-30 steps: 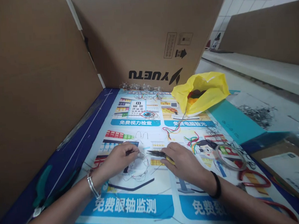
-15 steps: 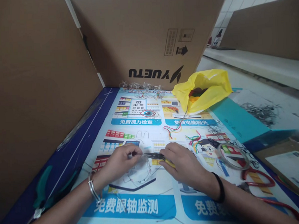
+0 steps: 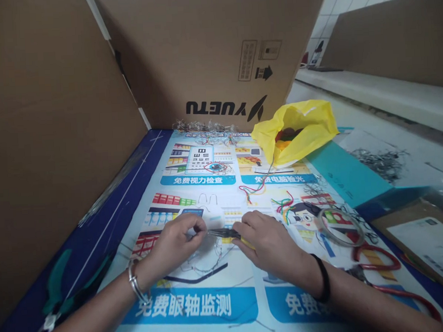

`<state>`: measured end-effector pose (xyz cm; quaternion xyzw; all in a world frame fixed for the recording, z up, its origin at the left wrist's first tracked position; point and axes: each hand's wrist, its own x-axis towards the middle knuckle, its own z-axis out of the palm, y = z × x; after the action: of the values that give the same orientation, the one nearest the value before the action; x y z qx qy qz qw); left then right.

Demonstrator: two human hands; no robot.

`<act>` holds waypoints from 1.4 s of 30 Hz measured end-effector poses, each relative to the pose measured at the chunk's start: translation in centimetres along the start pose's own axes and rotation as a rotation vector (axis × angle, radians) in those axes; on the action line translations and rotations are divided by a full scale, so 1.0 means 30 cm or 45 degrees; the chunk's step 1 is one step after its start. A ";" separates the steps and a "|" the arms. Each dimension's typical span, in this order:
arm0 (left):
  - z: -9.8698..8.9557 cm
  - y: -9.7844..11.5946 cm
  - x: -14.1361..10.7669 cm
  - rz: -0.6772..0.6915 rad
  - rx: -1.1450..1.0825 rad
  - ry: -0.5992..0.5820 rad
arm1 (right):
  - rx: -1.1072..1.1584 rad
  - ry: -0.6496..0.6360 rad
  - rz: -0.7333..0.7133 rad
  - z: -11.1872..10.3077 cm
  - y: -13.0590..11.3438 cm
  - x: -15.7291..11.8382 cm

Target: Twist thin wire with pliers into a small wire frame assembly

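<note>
Pinched together at thumb and forefinger, my left hand (image 3: 182,235) holds a thin wire whose end is too small to see clearly. My right hand (image 3: 262,235) is closed around needle-nose pliers (image 3: 223,233) with yellow handles. The jaws point left and meet the wire at my left fingertips. Below both hands, a loop of fine twisted wire (image 3: 206,270) appears over the printed poster; whether it joins the pinched piece is unclear. Two small bent wires (image 3: 207,199) lie just beyond my left hand.
Green-handled cutters (image 3: 57,283) lie at left, red-handled cutters (image 3: 384,266) at right beside a tape roll (image 3: 339,227). Coloured threads (image 3: 254,188) trail from a yellow bag (image 3: 297,132). Cardboard walls (image 3: 185,49) stand behind and left. A wire pile (image 3: 381,162) sits right.
The whole view has shifted slightly, so the surroundings sit a little further left. My hands keep nearly the same pose, with the pliers' tip still at my left fingertips.
</note>
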<state>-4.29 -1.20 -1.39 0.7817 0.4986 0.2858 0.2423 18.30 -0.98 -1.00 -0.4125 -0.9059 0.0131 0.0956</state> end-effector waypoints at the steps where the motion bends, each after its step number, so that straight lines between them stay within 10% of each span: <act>1: 0.001 0.000 0.000 0.009 0.012 0.001 | -0.013 0.006 0.000 0.001 -0.001 0.000; 42: 0.012 -0.013 -0.005 0.115 -0.021 0.015 | 0.024 -0.010 -0.020 -0.023 0.008 -0.001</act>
<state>-4.36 -1.23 -1.93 0.7997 0.4619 0.3050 0.2325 18.63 -0.88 -0.35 -0.4044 -0.9093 0.0225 0.0958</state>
